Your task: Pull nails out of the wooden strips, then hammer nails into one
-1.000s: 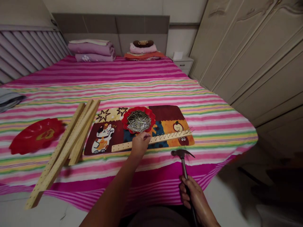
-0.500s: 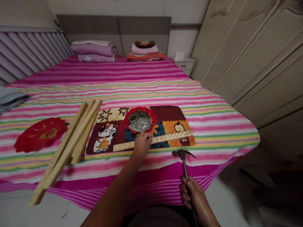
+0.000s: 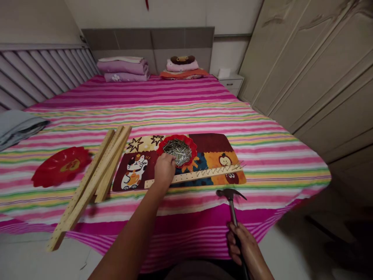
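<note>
My left hand point(image 3: 164, 169) is at the near left rim of a red scalloped bowl point(image 3: 194, 155), its fingers curled together at the nails point(image 3: 179, 149) inside. Whatever the fingertips may hold is hidden. Below the bowl lies a thin wooden strip point(image 3: 186, 177) with rows of holes; several nails point(image 3: 224, 170) stick out along its right half, some tilted. My left wrist passes over the strip's left part. Lower right, my right hand point(image 3: 244, 245) is wrapped round the handle of a claw hammer point(image 3: 233, 206), its head pointing away from me, just short of the strip.
A patterned mat point(image 3: 208, 144) lies under bowl and strip on the striped bedspread point(image 3: 186, 116). To the left are several stacked wooden strips point(image 3: 87, 190), overhanging the bed's edge, and a red plate point(image 3: 60, 165). Folded cloth point(image 3: 20, 126) lies far left; a wardrobe point(image 3: 314, 77) stands right.
My left hand has moved from the wooden strip up and left to the bowl of nails. My right hand still holds the hammer in about the same place. The view has shifted slightly.
</note>
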The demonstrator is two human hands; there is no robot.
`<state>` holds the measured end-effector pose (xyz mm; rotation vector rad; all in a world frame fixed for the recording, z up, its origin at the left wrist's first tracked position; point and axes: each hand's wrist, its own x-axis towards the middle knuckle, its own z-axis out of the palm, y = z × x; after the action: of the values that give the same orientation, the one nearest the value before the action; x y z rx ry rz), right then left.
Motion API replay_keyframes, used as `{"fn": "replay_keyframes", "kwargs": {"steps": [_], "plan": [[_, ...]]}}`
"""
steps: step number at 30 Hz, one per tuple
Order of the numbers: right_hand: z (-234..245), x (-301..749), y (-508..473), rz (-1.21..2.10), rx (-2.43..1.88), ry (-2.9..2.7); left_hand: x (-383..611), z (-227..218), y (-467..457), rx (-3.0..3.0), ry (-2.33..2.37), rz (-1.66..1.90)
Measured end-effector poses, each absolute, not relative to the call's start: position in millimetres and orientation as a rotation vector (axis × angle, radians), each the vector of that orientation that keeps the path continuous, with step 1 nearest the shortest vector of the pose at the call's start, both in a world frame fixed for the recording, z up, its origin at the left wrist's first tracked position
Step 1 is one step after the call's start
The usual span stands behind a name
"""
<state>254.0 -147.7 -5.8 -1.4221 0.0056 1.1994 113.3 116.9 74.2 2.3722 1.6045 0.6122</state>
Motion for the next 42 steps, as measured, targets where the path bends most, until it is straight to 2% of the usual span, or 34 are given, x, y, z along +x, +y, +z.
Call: {"fn": "replay_keyframes", "kwargs": {"steps": [3, 8, 13, 22, 27, 32, 42], "plan": [[-6.6, 254.5, -147.6, 1.209, -1.414, 0.007, 117.5, 82.3, 130.3, 2.496, 1.667, 0.309], [-6.9, 255.5, -147.3, 1.223, -1.402, 0.002, 125.5, 82.8, 137.8, 2.495, 1.674, 0.241], [-7.6, 256.1, -147.0, 1.226, -1.402, -0.004, 122.3, 83.3, 139.7, 2.451, 1.61, 0.322], [-9.4, 256.2, -147.5, 1.219, -1.397, -0.005, 110.8, 87.0, 131.0, 2.066, 1.453, 0.682], [-18.2, 258.9, -147.6, 1.236, -1.39, -0.007, 108.9, 88.2, 117.0, 1.442, 1.167, 0.876], [-13.4, 257.2, -148.1, 1.216, -1.387, -0.017, 107.9, 93.4, 99.1, 1.192, 1.054, 0.848], [-6.2, 258.9, -149.1, 1.257, -1.382, -0.031, 110.4, 80.3, 86.9, 1.1, 1.025, 0.738]]}}
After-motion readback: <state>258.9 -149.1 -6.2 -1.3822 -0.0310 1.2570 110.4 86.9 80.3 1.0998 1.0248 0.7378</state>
